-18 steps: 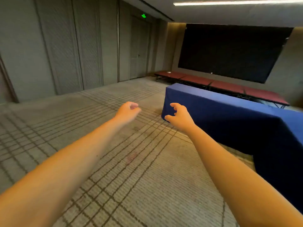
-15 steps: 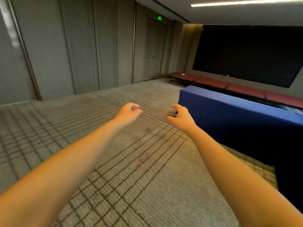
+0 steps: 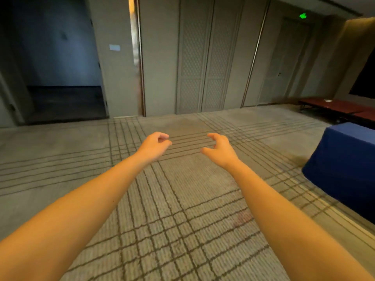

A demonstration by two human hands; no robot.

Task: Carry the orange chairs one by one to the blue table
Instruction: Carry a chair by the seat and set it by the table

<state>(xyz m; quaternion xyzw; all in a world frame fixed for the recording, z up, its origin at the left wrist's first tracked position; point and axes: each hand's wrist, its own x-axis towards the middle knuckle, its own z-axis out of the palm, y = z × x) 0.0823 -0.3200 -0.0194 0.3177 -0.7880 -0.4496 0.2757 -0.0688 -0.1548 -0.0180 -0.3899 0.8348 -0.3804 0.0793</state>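
Note:
The blue table [image 3: 345,165], draped to the floor in blue cloth, shows only its near corner at the right edge. No orange chair is in view. Both my arms reach forward over the carpet. My left hand [image 3: 155,146] hangs with fingers loosely curled and holds nothing. My right hand [image 3: 220,149] is also empty, its fingers and thumb relaxed and slightly bent. Both hands are well left of the table and touch nothing.
Patterned grey carpet [image 3: 182,199] covers the floor ahead. Grey wall panels and doors [image 3: 200,57] stand at the back, with a dark open doorway [image 3: 60,78] at the left. Low red tables [image 3: 334,106] line the far right wall under a green exit sign [image 3: 303,16].
My view has swung to the left: the blue table slid from the middle to the right edge and the dark doorway came into sight. Both hands stay raised and empty.

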